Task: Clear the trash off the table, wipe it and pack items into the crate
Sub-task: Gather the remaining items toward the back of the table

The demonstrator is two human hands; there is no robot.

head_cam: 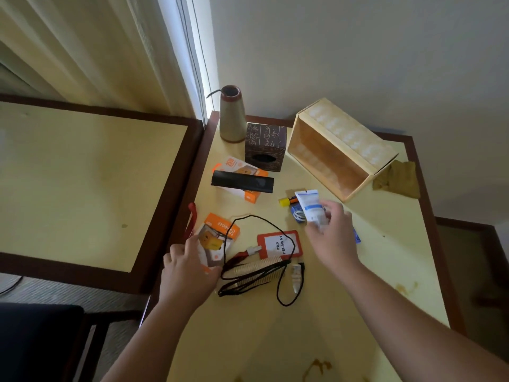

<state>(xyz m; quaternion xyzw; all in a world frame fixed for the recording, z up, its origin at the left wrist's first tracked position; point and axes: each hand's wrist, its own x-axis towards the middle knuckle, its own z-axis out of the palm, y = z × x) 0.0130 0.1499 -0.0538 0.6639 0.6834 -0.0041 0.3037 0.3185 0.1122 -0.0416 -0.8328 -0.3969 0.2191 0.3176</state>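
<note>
Right hand [332, 232] near centre, pinching a white-and-blue tube [310, 205] by its lower end between thumb and curled fingers; tube's long axis tilted, crimped end pointing toward 11 o'clock, lifted above a blue packet [298, 215] and a yellow-capped marker [286, 201] lying on the yellow surface [371, 271]. Left hand [187, 268] at 8 o'clock, fingers curled round the near edge of an orange-and-white charger package [217, 238], long axis running from 7 to 1 o'clock. Just right of it, an orange badge holder [279, 245] reading "PAS PELAWAT", lying flat, with a black lanyard cord [237, 244] looped over it and over a comb [256, 267]. Small clear connector [295, 272] just right of the comb. At 12 o'clock, a crate [338, 146] tipped on its side, opening facing 7 o'clock, an olive cloth [398, 179] crumpled at its right end. Left of the crate, a dark tissue box [265, 146] and a tapered vase [231, 114]. Below these, a black flat case [242, 181] lying across an orange box [239, 168], long axis nearly 9 to 3 o'clock. Brown stains [406, 289] toward 4 o'clock.
</note>
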